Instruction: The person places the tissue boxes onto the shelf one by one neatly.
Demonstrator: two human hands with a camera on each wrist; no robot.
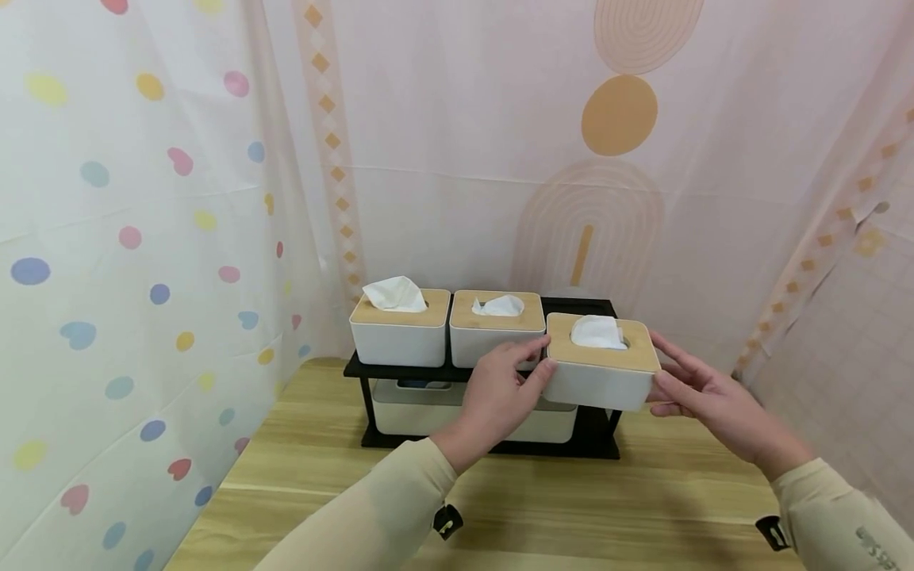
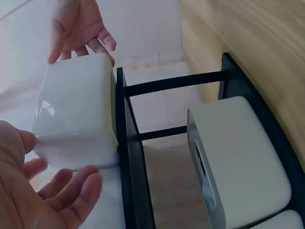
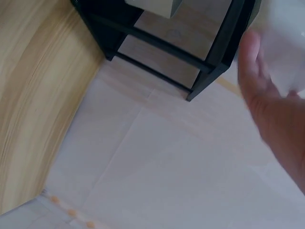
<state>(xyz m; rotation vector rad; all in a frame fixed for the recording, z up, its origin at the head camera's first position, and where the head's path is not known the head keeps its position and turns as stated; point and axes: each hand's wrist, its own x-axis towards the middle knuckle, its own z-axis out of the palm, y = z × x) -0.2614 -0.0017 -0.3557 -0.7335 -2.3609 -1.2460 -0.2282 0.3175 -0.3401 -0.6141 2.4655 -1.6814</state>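
Note:
A white tissue box (image 1: 600,379) with a wooden lid and a tissue poking out is held between my two hands at the right end of the black shelf's (image 1: 400,371) top level. My left hand (image 1: 543,358) holds its left end between thumb and forefinger. My right hand (image 1: 660,365) holds the right end, thumb in front and fingers behind. From below, the left wrist view shows the box's underside (image 2: 76,109) beside the shelf's front rail (image 2: 128,167), with my left hand (image 2: 52,167) near and my right hand (image 2: 81,45) far. The right wrist view is blurred: only my right hand (image 3: 267,95) and a white patch.
Two more tissue boxes (image 1: 400,337) (image 1: 496,333) stand side by side on the shelf's top. A white bin (image 1: 414,412) (image 2: 238,167) sits on the lower level. The shelf stands on a wooden table (image 1: 500,507), with patterned curtains close behind and on both sides.

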